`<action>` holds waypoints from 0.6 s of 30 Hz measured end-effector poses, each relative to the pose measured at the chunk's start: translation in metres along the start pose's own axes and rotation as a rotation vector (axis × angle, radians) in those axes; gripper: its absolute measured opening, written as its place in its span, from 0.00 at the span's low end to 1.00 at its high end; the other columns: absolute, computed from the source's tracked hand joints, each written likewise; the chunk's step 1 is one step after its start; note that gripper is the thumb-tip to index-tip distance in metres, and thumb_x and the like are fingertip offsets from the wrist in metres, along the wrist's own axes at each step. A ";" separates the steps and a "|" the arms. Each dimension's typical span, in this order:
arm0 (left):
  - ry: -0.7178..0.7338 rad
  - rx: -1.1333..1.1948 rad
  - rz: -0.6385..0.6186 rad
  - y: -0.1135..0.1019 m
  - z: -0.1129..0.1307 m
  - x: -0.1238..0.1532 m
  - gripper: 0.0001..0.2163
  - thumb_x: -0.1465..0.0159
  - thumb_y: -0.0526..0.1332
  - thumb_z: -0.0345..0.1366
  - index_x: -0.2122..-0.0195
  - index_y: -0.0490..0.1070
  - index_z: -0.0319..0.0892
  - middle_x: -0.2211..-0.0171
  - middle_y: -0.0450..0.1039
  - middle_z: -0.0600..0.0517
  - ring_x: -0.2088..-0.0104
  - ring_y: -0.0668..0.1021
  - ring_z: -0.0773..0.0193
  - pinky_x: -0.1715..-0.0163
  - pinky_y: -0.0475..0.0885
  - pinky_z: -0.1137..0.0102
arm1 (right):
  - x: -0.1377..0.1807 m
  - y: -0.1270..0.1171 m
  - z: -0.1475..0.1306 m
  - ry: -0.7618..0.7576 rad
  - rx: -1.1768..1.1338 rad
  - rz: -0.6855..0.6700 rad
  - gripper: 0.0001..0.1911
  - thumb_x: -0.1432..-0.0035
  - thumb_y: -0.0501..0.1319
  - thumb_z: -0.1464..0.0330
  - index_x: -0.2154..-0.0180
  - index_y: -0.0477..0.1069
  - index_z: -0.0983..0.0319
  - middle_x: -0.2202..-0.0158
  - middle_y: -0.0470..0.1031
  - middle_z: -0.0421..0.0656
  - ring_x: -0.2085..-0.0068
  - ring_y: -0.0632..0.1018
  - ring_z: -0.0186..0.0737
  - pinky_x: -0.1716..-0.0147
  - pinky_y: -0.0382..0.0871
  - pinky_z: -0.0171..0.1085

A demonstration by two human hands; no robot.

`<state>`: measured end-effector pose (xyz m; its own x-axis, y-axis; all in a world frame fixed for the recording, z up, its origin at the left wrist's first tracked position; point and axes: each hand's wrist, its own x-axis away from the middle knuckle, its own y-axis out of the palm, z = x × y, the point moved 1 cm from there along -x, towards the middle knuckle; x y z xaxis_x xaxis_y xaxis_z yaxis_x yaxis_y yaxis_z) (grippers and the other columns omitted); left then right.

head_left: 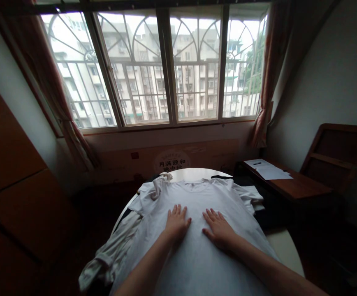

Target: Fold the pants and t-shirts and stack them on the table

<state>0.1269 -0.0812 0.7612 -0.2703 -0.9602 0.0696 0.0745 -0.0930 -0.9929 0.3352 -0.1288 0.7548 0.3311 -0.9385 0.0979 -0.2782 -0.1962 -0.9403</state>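
A white T-shirt [193,250] lies spread over a round white table, its neckline toward the window. My left hand [177,222] rests flat on the shirt's front, fingers stretched out. Across from it, my right hand [218,227] also lies flat on the fabric with its fingers spread. Neither hand grips anything. The shirt's left sleeve is bunched near the table's edge, and the right sleeve looks creased. Beside the shirt on the left, a crumpled pale grey-green garment [117,242] hangs over the table's side.
The white table's [286,246] rim shows at the right. Dark cloth lies partly under the shirt. To the right stands a low wooden table [308,183] with white papers [267,168] and a pen. A barred window [163,74] with curtains is ahead; a wooden cabinet [8,172] stands left.
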 end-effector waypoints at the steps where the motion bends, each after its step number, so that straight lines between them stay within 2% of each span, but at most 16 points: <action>1: -0.004 0.006 0.003 0.002 -0.005 -0.006 0.32 0.31 0.47 0.50 0.29 0.52 0.41 0.27 0.45 0.38 0.28 0.49 0.44 0.32 0.45 0.45 | -0.009 0.001 0.005 0.034 0.002 0.001 0.39 0.32 0.47 0.51 0.28 0.45 0.64 0.26 0.39 0.50 0.26 0.42 0.52 0.30 0.32 0.52; 4: -0.018 0.009 0.011 0.005 -0.023 -0.015 0.32 0.31 0.47 0.52 0.28 0.52 0.46 0.27 0.44 0.40 0.27 0.49 0.45 0.32 0.45 0.45 | -0.023 0.005 0.025 0.123 0.024 0.032 0.39 0.31 0.43 0.50 0.27 0.45 0.63 0.25 0.39 0.48 0.26 0.42 0.53 0.30 0.31 0.52; 7: -0.113 -0.014 0.055 0.003 -0.044 -0.018 0.31 0.31 0.46 0.51 0.29 0.53 0.45 0.27 0.46 0.39 0.28 0.50 0.46 0.32 0.46 0.47 | -0.029 0.006 0.041 0.188 0.043 0.050 0.39 0.31 0.42 0.50 0.27 0.45 0.64 0.26 0.40 0.49 0.26 0.43 0.51 0.30 0.32 0.49; 10: -0.202 -0.031 0.056 0.000 -0.054 -0.024 0.31 0.30 0.46 0.51 0.29 0.53 0.42 0.28 0.46 0.38 0.28 0.52 0.45 0.32 0.49 0.48 | -0.038 0.006 0.045 0.242 0.039 0.060 0.39 0.31 0.43 0.52 0.28 0.45 0.67 0.26 0.39 0.51 0.26 0.43 0.52 0.30 0.32 0.49; 13: -0.197 -0.060 0.058 -0.004 -0.047 -0.041 0.32 0.30 0.46 0.49 0.30 0.55 0.37 0.28 0.47 0.35 0.29 0.52 0.42 0.33 0.49 0.48 | -0.058 0.005 0.033 0.219 0.008 0.089 0.39 0.31 0.44 0.54 0.28 0.44 0.70 0.26 0.38 0.52 0.26 0.41 0.54 0.30 0.31 0.49; 18: -0.024 -0.014 0.089 -0.004 -0.025 -0.084 0.31 0.30 0.47 0.47 0.30 0.53 0.35 0.28 0.46 0.38 0.28 0.50 0.47 0.31 0.48 0.53 | -0.106 0.002 0.014 0.119 -0.008 0.088 0.41 0.31 0.44 0.52 0.28 0.44 0.72 0.26 0.40 0.54 0.26 0.43 0.54 0.30 0.34 0.49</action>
<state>0.1253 0.0063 0.7570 -0.2402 -0.9706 -0.0173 0.0838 -0.0030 -0.9965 0.3123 -0.0255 0.7384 0.1960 -0.9791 0.0536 -0.3090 -0.1136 -0.9442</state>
